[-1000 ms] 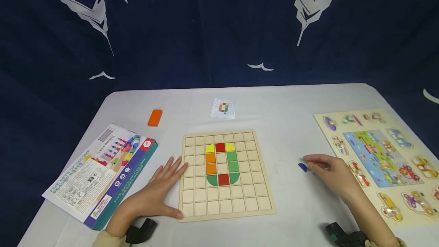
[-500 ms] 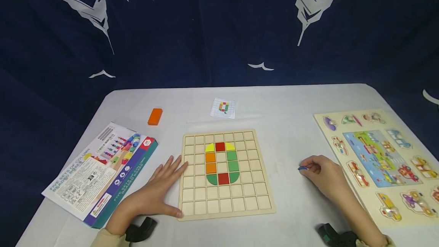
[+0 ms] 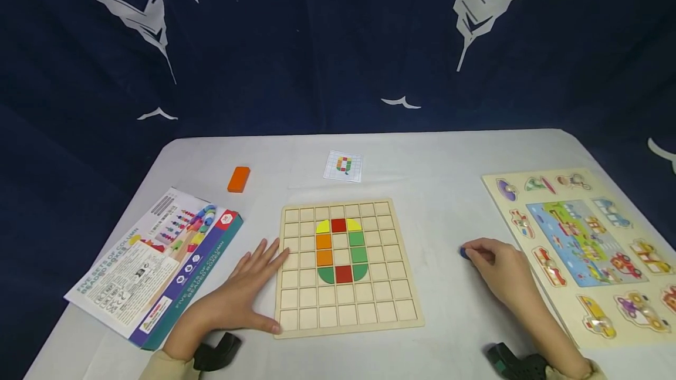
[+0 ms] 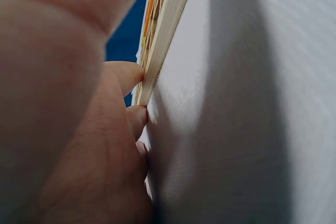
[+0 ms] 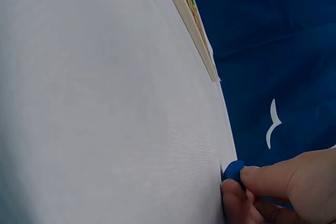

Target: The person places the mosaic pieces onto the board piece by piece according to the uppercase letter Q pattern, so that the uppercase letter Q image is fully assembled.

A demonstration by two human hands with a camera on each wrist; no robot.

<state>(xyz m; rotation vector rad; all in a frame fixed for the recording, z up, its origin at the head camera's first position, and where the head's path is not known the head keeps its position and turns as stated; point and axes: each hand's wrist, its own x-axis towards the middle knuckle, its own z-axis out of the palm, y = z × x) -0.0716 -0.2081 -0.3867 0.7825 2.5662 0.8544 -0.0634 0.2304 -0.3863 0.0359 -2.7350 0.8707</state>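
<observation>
A wooden grid board (image 3: 348,312) lies mid-table, with red, yellow, orange and green pieces set in its cells as a ring. My left hand (image 3: 240,295) rests spread along its left edge, fingertips and thumb touching the rim; the left wrist view shows fingers (image 4: 128,77) against the board's side. Right of the board, my right hand (image 3: 499,265) pinches a small blue piece with a curved edge (image 5: 234,171) between thumb and fingers, close to the tabletop. Fingers cover part of this blue piece.
Behind the board lies a small pattern card (image 3: 343,166) showing a similar coloured ring. An orange block (image 3: 239,179) sits at the back left, near a printed box (image 3: 153,268). A picture puzzle board (image 3: 586,251) covers the right side, partly under my right forearm.
My right hand has moved slightly left and taken up the blue piece, which lay flat at its fingertips and is now turned up in the pinch. My left hand stays put.
</observation>
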